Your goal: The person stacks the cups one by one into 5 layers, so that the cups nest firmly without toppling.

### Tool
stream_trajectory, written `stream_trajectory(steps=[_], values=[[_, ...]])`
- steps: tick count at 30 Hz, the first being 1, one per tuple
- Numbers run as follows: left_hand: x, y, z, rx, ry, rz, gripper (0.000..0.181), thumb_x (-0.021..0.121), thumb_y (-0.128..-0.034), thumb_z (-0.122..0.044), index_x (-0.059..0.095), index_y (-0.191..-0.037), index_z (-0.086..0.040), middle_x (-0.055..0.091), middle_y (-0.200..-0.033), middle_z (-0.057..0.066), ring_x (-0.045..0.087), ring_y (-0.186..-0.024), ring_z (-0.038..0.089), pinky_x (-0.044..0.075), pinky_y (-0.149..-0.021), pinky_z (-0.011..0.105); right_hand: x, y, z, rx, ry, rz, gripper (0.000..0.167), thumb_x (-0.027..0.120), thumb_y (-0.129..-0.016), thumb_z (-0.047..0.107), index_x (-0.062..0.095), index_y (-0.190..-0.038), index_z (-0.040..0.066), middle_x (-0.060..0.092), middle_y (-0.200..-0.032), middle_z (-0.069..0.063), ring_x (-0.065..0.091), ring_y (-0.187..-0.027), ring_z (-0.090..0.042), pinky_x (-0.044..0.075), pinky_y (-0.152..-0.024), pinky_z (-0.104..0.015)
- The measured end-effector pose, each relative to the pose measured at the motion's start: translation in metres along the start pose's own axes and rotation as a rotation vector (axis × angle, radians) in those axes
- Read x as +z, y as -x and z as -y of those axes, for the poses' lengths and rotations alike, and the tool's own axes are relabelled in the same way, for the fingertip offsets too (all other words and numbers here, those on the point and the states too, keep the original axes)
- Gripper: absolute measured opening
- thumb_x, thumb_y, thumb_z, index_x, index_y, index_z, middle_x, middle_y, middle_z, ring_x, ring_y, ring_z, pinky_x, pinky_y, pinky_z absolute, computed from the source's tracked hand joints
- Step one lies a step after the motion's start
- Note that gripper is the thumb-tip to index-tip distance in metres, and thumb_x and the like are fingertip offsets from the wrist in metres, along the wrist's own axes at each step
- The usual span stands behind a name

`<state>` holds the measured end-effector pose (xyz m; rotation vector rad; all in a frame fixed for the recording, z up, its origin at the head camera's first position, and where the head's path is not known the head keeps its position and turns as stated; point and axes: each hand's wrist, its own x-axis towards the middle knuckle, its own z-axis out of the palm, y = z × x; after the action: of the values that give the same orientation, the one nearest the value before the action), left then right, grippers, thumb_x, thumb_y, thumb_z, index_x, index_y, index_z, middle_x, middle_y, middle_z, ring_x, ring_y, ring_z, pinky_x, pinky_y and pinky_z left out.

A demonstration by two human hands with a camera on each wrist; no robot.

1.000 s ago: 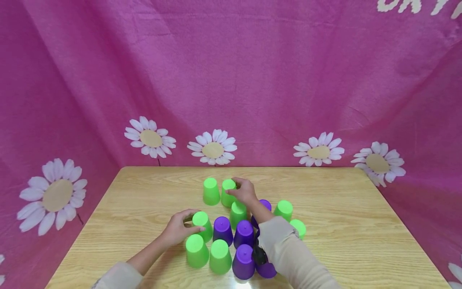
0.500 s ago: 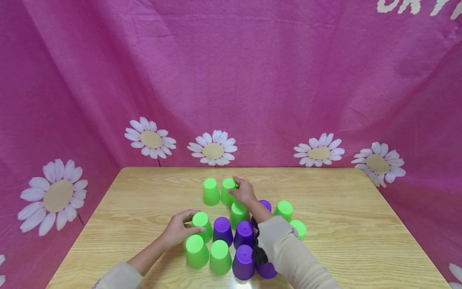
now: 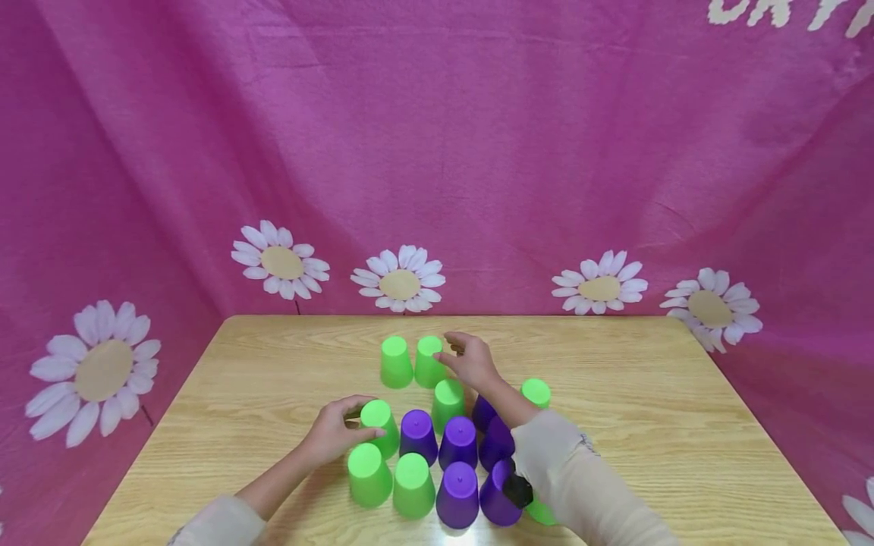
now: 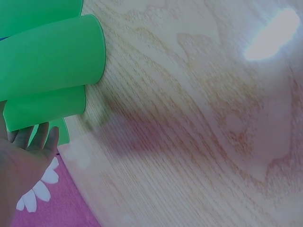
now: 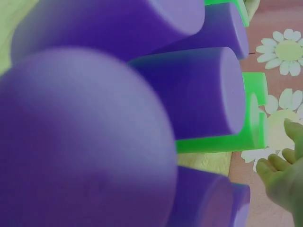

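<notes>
Upside-down green and purple cups stand on a wooden table. In the head view my left hand has thumb and fingers curled round a green cup at the group's left side; the left wrist view shows its fingers behind that cup. My right hand is beside the right one of two back green cups, fingers apart, thumb near its side; contact cannot be told. In the right wrist view the hand is empty, beyond purple cups.
Two green cups and a purple cup stand at the front. My right forearm passes over cups on the right, a black object at its sleeve. Another green cup stands behind it. A pink cloth with daisies hangs behind the table.
My right hand has shifted slightly right, off the back green cup's far side, and its sleeve has moved right, uncovering more purple cups. My left hand has stayed at its cup.
</notes>
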<state>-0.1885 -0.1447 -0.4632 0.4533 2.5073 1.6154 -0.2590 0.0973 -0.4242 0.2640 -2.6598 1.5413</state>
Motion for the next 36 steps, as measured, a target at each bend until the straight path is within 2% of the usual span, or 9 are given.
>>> stream_trajectory(steps=[5,17,23,30,36], values=[[-0.002,0.001,-0.003,0.010,-0.007,-0.006,0.047,0.075,-0.0753,-0.012,0.058,-0.116,0.004,0.063,-0.111,0.022,0.062,-0.100,0.032,0.055,-0.083,0.033,-0.004,0.011,0.003,-0.031,-0.028,-0.011,0.040,0.066,-0.083,0.005,0.056,-0.119,-0.010,0.059,-0.120,-0.027,0.056,-0.112,-0.039,0.049,-0.094,-0.044],[-0.005,-0.004,-0.004,0.021,-0.045,-0.012,0.043,0.076,-0.0756,-0.014,0.061,-0.113,0.002,0.066,-0.107,0.019,0.064,-0.098,0.030,0.056,-0.080,0.027,-0.005,0.031,-0.004,0.001,-0.057,0.037,0.045,0.070,-0.081,0.008,0.056,-0.120,-0.009,0.059,-0.121,-0.024,0.057,-0.112,-0.037,0.050,-0.094,-0.040],[-0.007,-0.007,-0.009,0.004,-0.049,-0.042,0.042,0.075,-0.0762,-0.014,0.061,-0.113,0.001,0.066,-0.107,0.018,0.064,-0.097,0.028,0.055,-0.080,0.026,-0.003,0.040,-0.006,0.001,-0.035,0.074,0.048,0.071,-0.080,0.009,0.056,-0.121,-0.008,0.058,-0.122,-0.024,0.055,-0.114,-0.038,0.048,-0.096,-0.041],[-0.011,-0.013,-0.015,0.033,-0.024,-0.067,0.042,0.075,-0.0765,-0.010,0.061,-0.113,0.004,0.065,-0.108,0.021,0.064,-0.097,0.030,0.055,-0.078,0.022,0.000,0.046,-0.010,-0.044,0.006,0.080,0.051,0.073,-0.077,0.008,0.055,-0.120,-0.011,0.058,-0.121,-0.026,0.057,-0.112,-0.039,0.049,-0.094,-0.043],[-0.014,-0.019,-0.022,0.032,-0.036,-0.070,0.042,0.074,-0.0766,-0.010,0.061,-0.114,0.003,0.066,-0.108,0.020,0.064,-0.098,0.030,0.055,-0.079,0.024,0.000,0.051,-0.011,-0.033,0.014,0.078,0.052,0.073,-0.076,0.006,0.053,-0.121,-0.013,0.056,-0.122,-0.028,0.055,-0.113,-0.040,0.048,-0.095,-0.045]])
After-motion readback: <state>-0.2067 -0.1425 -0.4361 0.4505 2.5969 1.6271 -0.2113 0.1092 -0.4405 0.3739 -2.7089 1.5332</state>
